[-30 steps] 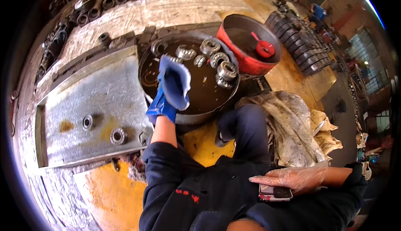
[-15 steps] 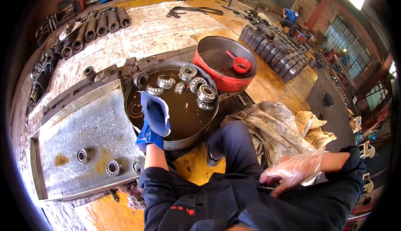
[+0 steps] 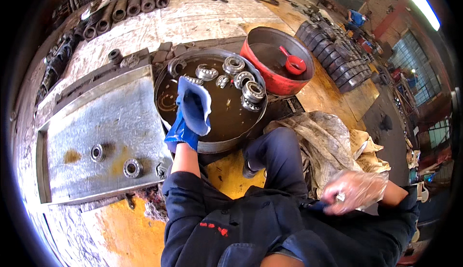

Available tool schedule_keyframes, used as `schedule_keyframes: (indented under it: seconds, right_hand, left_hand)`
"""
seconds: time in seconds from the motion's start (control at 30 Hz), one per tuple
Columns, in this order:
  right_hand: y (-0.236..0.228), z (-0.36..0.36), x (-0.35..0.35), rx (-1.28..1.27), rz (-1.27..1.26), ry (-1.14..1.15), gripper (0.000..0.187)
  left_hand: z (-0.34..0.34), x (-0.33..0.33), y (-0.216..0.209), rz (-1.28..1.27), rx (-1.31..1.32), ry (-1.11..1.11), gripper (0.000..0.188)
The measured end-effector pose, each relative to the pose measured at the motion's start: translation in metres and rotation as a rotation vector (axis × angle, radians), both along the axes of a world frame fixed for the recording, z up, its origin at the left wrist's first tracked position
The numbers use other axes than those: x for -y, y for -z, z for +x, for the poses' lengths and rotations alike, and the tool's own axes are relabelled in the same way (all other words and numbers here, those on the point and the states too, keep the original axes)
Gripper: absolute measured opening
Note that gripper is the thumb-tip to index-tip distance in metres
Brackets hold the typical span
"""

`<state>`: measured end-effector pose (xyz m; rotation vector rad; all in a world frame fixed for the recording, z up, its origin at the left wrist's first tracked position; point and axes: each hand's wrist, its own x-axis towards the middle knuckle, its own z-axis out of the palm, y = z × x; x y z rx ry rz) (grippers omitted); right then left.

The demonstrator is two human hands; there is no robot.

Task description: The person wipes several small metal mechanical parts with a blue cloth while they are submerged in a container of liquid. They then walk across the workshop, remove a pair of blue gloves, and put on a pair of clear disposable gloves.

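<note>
The person's left hand (image 3: 183, 133), hidden under blue rubber, is over the near left rim of a round grey metal basin (image 3: 219, 147) of brown liquid. The pale-lined opening of a flared blue rubber glove (image 3: 198, 107) gapes upward there, perhaps so nothing snags it; whether the left fingers grip anything cannot be told. The right hand (image 3: 354, 191), in clear, crinkled plastic, is near the lap with its fingers curled narrow, any contents unclear.

The basin's raised wall seems to keep the silver steel roller bearings (image 3: 253, 92) in the liquid; most sit along its far and right rim, some stacked, wet and shiny, rollers showing. On a silver sheet-metal tray (image 3: 128, 117), whose lip likely stops rolling, two silver ring-shaped bearings (image 3: 132, 168) sit toward the near edge, the right one nearer the right corner.
</note>
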<state>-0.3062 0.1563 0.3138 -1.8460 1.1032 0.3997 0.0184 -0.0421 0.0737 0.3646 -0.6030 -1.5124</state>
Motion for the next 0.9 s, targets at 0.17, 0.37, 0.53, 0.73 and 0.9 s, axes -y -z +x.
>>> schedule_keyframes:
  seconds: [0.17,0.37,0.53,0.73,0.9]
  right_hand:
    - [0.017,-0.008,0.004,0.138,0.288,0.730,0.011]
    - [0.045,-0.009,0.006,-0.002,0.340,0.712,0.015]
    - [0.064,-0.017,0.012,0.011,0.320,0.575,0.010]
    - [0.089,-0.016,-0.006,0.074,0.312,0.488,0.016]
    - [0.067,-0.002,0.007,-0.137,0.294,0.194,0.027]
  left_hand:
    - [0.005,0.007,0.016,0.067,-0.108,-0.043,0.040]
    - [-0.001,0.004,0.019,0.138,-0.102,-0.027,0.030]
    - [0.007,0.033,0.076,0.192,-0.057,0.030,0.036]
    - [-0.004,0.033,0.071,0.319,-0.080,-0.081,0.029]
    - [-0.002,0.028,0.072,0.367,-0.097,-0.134,0.025]
